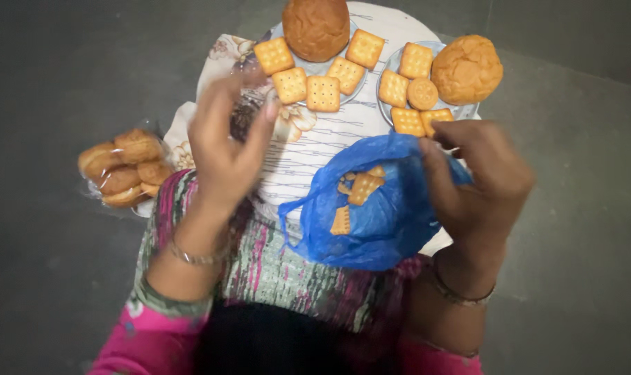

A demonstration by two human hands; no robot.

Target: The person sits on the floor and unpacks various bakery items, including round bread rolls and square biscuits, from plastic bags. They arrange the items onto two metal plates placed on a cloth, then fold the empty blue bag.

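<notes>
Two plates sat side by side at the top centre of the frame on a cloth (315, 149). The left plate (329, 67) held a bun (315, 28) with square biscuits (307, 87) around it; the right plate (387, 97) held a second bun (467, 69) at its right and more biscuits (407, 87) at its left. Below them, centre right, a plastic bag (378, 222) lay with biscuit pieces (360, 187) inside. At the left edge of the cloth lay a packet of buns (124, 168).
</notes>
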